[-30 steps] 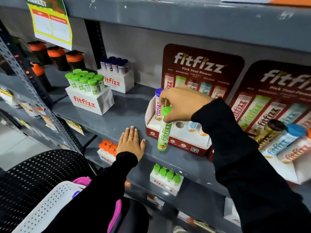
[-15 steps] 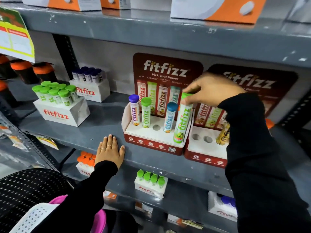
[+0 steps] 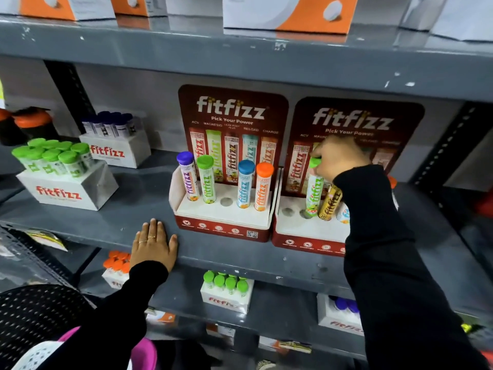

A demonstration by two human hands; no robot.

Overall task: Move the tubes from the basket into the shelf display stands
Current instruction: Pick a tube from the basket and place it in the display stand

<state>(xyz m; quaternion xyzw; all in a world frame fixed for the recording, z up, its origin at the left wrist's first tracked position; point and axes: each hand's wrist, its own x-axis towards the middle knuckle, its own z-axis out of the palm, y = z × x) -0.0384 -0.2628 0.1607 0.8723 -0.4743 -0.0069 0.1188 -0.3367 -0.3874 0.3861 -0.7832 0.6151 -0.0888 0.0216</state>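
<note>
Two dark red display stands sit side by side on the grey shelf. The left stand (image 3: 221,210) holds purple (image 3: 188,177), green (image 3: 207,180), blue (image 3: 245,184) and orange (image 3: 262,186) capped tubes, with one empty hole (image 3: 226,201) in the middle. My right hand (image 3: 337,161) grips the cap of a green tube (image 3: 314,194), whose base rests at a hole of the right stand (image 3: 306,231), next to a gold tube (image 3: 330,202). My left hand (image 3: 154,244) lies flat on the shelf edge. The white and pink basket (image 3: 40,353) shows at the bottom left.
White boxes of green-capped tubes (image 3: 66,182) and dark-capped tubes (image 3: 114,145) stand at the shelf's left. Orange-lidded bottles (image 3: 32,124) are at the far left. The lower shelf carries more tube boxes (image 3: 226,292). A black perforated surface (image 3: 32,313) is beside the basket.
My right hand carried the green tube from the left stand rightward to the right stand and lowered it toward a hole. The left hand stayed on the shelf edge.
</note>
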